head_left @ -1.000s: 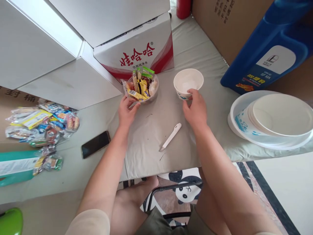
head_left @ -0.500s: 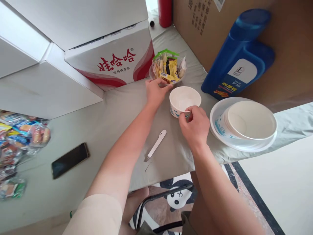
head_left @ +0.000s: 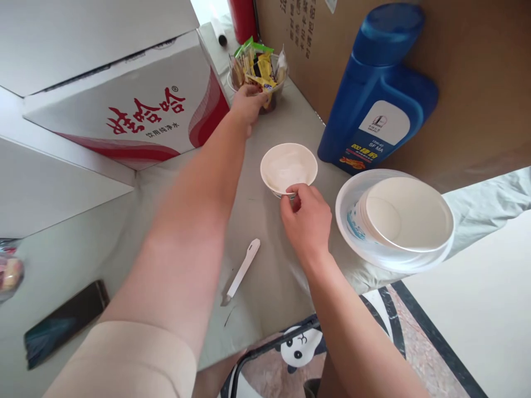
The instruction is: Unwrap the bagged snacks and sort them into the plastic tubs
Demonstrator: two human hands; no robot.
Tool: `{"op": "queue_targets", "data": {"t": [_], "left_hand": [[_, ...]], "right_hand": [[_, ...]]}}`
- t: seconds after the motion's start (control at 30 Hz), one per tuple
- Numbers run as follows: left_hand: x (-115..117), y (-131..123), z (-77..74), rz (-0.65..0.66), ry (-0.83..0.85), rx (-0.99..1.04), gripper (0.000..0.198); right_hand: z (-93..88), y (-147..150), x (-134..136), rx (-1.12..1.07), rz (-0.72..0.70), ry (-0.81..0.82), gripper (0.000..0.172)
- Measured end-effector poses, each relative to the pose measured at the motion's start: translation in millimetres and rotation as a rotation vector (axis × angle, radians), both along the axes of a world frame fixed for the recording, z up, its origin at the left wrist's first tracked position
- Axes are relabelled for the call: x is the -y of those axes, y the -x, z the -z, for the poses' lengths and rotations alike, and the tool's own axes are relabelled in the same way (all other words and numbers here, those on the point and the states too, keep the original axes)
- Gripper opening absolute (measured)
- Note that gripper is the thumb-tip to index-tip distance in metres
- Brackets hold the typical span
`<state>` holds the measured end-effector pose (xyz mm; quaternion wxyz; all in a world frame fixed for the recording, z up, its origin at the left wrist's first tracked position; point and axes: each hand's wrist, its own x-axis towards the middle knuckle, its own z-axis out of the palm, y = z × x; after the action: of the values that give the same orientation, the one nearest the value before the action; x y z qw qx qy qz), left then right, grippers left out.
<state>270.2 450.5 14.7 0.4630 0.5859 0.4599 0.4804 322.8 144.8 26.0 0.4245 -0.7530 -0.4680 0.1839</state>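
At the back of the table, my left hand (head_left: 248,105) has its fingers closed on the near side of a clear bowl (head_left: 279,95) filled with wrapped snacks (head_left: 259,67). Its fingertips are partly hidden against the bowl. My right hand (head_left: 307,218) pinches the near rim of a white paper bowl (head_left: 289,166) between thumb and fingers. That bowl stands upright on the table and looks empty inside. A white utility knife (head_left: 243,271) lies on the cloth between my forearms, touched by neither hand.
To the right, stacked paper bowls (head_left: 409,213) lean in a white plastic basin (head_left: 346,221). Behind stand a blue jug (head_left: 373,94) and a brown carton (head_left: 477,88). A white-and-red carton (head_left: 136,110) is at left; a phone (head_left: 66,323) lies front left.
My left hand has pushed the snack bowl farther back, away from the paper bowl. My right hand keeps its pinch on the paper bowl's rim. The view has shifted to the right.
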Motion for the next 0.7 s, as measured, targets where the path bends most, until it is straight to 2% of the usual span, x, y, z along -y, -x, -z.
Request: {"op": "queue_targets", "data": {"t": [0.03, 0.07, 0.13, 0.2, 0.23, 0.3, 0.4, 0.47, 0.53, 0.6, 0.7], "left_hand": [[16, 9, -11.4, 0.011, 0.200, -0.008, 0.023], [37, 20, -23.7, 0.023, 0.304, 0.016, 0.026], [95, 51, -47.3, 0.038, 0.330, 0.072, 0.035], [168, 95, -64.8, 0.092, 0.298, 0.098, 0.018], [206, 119, -70.0, 0.173, 0.270, 0.132, 0.015], [280, 167, -71.9, 0.339, 0.305, 0.186, 0.024], [365, 218, -54.5, 0.356, 0.296, 0.331, 0.022], [398, 233, -34.9, 0.338, 0.328, 0.435, 0.022], [412, 238, -15.3, 0.315, 0.377, 0.508, 0.025], [413, 240, -0.2, 0.268, 0.421, 0.541, 0.027], [407, 247, 11.3, 0.187, 0.456, 0.619, 0.032]], "right_hand": [[0.4, 0, -2, -0.010, -0.007, -0.003, 0.019], [0.6, -1, -3, -0.018, -0.016, -0.007, 0.020], [1.0, -1, -5, -0.023, -0.024, 0.002, 0.019], [1.4, -1, -6, -0.013, -0.019, 0.036, 0.017], [1.9, 0, -6, 0.001, -0.012, 0.058, 0.016], [3.4, 2, -5, 0.046, 0.012, 0.102, 0.018], [6.3, 7, -11, 0.133, 0.064, 0.139, 0.031], [6.6, 7, -26, 0.177, 0.095, 0.158, 0.039], [4.4, 4, -50, 0.226, 0.113, 0.194, 0.040], [0.1, -2, -81, 0.295, 0.136, 0.251, 0.043], [-6.8, -12, -127, 0.384, 0.139, 0.283, 0.050]]}}
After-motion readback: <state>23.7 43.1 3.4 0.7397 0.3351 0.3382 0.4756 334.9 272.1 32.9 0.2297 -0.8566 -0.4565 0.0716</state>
